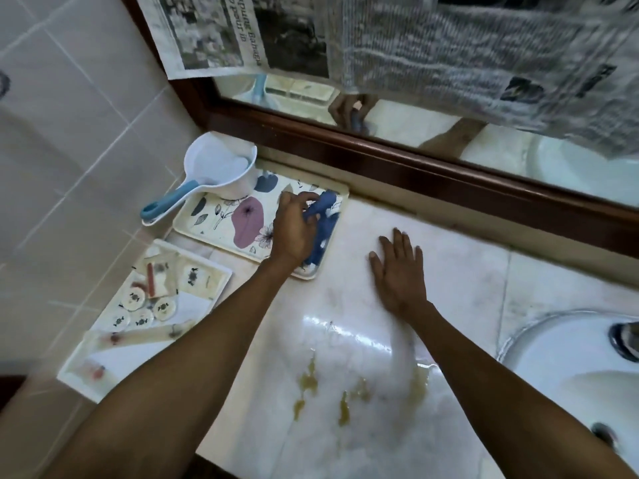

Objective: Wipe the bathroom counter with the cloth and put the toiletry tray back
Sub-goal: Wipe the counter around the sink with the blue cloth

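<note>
A blue cloth (324, 229) with white spots lies on the right side of a flowered tray (221, 216) at the back left of the marble counter (449, 271). My left hand (294, 229) grips the cloth's upper end with closed fingers. My right hand (397, 271) rests flat on the counter to the right of that tray, fingers spread, holding nothing. A white toiletry tray (207, 271) with small round soaps and sachets stands at the counter's left edge. Yellow-brown spill marks (307, 382) lie on the counter near me, between my forearms.
A white scoop with a blue handle (214, 171) stands in the back left corner, partly on the flowered tray. A white sink (570, 368) with a tap lies at the right. A wood-framed mirror (415, 164) covered with newspaper runs along the back. Tiled wall at left.
</note>
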### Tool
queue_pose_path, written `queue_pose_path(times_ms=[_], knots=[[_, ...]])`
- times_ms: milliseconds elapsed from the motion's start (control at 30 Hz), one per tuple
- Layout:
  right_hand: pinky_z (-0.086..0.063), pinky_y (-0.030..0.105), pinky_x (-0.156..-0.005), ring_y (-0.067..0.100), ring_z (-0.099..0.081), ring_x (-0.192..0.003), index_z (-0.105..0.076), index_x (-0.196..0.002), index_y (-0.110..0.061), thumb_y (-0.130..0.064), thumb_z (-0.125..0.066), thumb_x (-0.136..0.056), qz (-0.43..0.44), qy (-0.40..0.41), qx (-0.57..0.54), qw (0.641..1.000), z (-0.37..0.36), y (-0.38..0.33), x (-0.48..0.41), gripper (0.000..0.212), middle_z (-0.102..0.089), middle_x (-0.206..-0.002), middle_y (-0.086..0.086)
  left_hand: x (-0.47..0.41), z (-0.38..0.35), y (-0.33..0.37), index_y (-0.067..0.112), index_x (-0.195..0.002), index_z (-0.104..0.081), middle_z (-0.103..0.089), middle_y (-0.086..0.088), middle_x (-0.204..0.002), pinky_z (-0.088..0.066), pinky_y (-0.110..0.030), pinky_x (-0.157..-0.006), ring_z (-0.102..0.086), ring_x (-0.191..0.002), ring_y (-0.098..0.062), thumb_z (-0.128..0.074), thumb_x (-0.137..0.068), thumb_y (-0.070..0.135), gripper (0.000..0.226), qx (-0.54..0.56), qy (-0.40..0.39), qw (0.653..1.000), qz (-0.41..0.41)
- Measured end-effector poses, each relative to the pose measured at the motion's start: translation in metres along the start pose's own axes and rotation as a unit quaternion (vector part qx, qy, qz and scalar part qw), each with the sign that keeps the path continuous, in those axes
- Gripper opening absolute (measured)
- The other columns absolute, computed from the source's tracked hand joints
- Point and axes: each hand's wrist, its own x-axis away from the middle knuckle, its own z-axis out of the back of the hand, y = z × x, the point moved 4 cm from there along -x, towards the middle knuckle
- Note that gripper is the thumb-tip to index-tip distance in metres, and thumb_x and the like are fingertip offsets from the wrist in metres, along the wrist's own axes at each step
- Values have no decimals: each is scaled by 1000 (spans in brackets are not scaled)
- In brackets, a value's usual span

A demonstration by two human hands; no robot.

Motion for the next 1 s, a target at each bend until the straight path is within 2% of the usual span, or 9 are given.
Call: queue_pose_path(times_ms=[67,167,367,433,500,600,700,833,1000], knots=[[-11,46,-123,24,-13,-152,-36,-148,-16,-44,-26,-104,-33,15,-2,999,18,20,6,53,-19,-164,9,4,-4,38,9,-116,-68,-54,-5,-110,-37,-6,-85,-52,-93,-10,-52,-76,-8,46,-14,-16,998,-62],[-16,48,-121,25,-21,-150,-43,-144,-14,-42,-29,-104,-75,38,-1,996,43,56,17,51,-27,-161,11,15,-18,86,14,-117,-67,-69,1,-111,-48,-20,-89,-63,-99,-12,-57,-76,-3,46,51,-50,993,-95],[-34,52,-110,33,-43,-136,-57,-130,-9,-40,-33,-101,-153,81,-3,985,83,120,52,48,-47,-147,16,33,-69,96,13,-115,-65,-71,-4,-112,-53,-17,-81,-68,-104,-23,-74,-82,0,37,200,-110,973,-14],[-36,52,-107,33,-47,-132,-59,-126,-9,-42,-30,-99,-166,96,-2,981,90,135,65,52,-51,-142,16,39,-88,76,12,-124,-62,-68,-5,-119,-48,-14,-85,-64,-110,-24,-75,-85,13,41,88,-114,989,-16],[-36,52,-107,32,-46,-133,-60,-125,-10,-43,-28,-98,-178,100,1,979,93,148,78,53,-52,-142,15,52,-109,59,15,-134,-55,-60,-7,-133,-45,-29,-103,-55,-122,-24,-68,-92,33,48,-55,-132,986,-88],[-36,52,-108,29,-43,-136,-58,-124,-12,-47,-20,-98,-187,96,20,977,91,167,94,57,-51,-142,13,72,-148,46,15,-143,-46,-49,-9,-146,-39,-50,-110,-47,-134,-28,-46,-100,45,52,-130,-199,945,-225],[-32,53,-109,28,-40,-136,-56,-122,-13,-49,-15,-96,-191,79,40,978,87,186,107,60,-49,-142,13,87,-175,34,15,-157,-24,-23,-9,-164,-19,-48,-120,-19,-152,-28,-33,-104,46,62,-266,-225,894,-283],[-19,50,-117,26,-34,-142,-53,-127,-15,-47,-18,-98,-191,74,50,978,82,201,116,56,-45,-148,13,95,-172,12,27,-160,-8,-10,0,-168,-9,-49,-124,-2,-156,-18,-21,-106,50,61,-310,-267,863,-297],[-16,44,-121,21,-40,-139,-57,-126,-18,-44,-33,-100,-194,132,25,972,78,205,119,43,-48,-147,8,63,-138,-5,35,-159,-10,-9,3,-168,-8,-47,-124,-2,-155,-17,-22,-105,50,58,-339,-263,849,-309]])
